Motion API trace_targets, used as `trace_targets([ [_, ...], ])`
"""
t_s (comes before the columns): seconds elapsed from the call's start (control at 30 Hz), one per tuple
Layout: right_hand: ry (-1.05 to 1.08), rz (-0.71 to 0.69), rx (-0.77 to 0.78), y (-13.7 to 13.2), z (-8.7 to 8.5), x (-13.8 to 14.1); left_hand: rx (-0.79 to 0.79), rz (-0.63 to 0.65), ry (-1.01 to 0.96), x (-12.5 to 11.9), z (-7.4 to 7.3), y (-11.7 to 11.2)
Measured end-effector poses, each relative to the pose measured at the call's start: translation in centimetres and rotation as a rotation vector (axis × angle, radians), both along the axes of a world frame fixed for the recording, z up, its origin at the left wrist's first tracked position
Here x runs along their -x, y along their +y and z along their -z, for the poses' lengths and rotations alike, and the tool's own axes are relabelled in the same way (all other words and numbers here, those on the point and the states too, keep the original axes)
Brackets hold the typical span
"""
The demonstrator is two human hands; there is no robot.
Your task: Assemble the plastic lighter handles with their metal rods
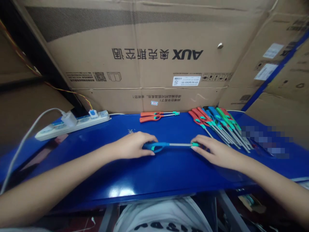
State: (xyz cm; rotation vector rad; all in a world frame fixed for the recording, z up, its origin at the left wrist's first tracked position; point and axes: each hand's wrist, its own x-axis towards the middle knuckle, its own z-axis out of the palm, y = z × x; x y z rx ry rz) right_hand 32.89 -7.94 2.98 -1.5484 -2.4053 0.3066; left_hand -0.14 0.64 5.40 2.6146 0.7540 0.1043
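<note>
A blue long-necked gas lighter (162,145) with a silver tube lies level between my two hands, just over the blue tabletop (154,174). My left hand (136,145) is closed around its handle end, hiding the rear of the handle. At the tube's tip, the thumb and fingers of my right hand (213,149) pinch a green piece. Behind, two red lighters (151,118) lie side by side, tubes pointing right. To the right is a pile of red, blue and green lighters (220,124), with their tubes toward me.
A white power strip (72,125) with plugs and cables sits at the back left. Small thin bits (131,131) lie behind my left hand. Large cardboard panels (145,38) stand along the table's back and right side.
</note>
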Motion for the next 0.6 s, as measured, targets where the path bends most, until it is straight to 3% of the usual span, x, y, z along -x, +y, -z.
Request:
trace_targets([
  [0.13, -0.335, 0.404, -0.126, 3.7, 1.1, -3.3, -0.167, -0.098, -0.018, -0.5, 1.2, 5.1],
  [0.2, -0.489, 0.499, -0.088, 4.9, 1.6, -4.5, -0.191, -0.108, -0.011, -0.7, 2.1, 7.4],
  [0.27, -0.523, 0.512, -0.059, 5.7, 2.0, -5.0, -0.213, -0.114, -0.013, -0.9, 3.0, 9.3],
  [0.4, -0.396, 0.532, -0.057, 6.6, 2.4, -5.0, -0.338, -0.165, -0.029, -1.1, 4.3, 11.7],
  [0.6, -0.149, 0.544, 0.099, 7.2, 1.7, -5.2, -0.482, -0.199, -0.071, -1.3, 4.3, 11.7],
])
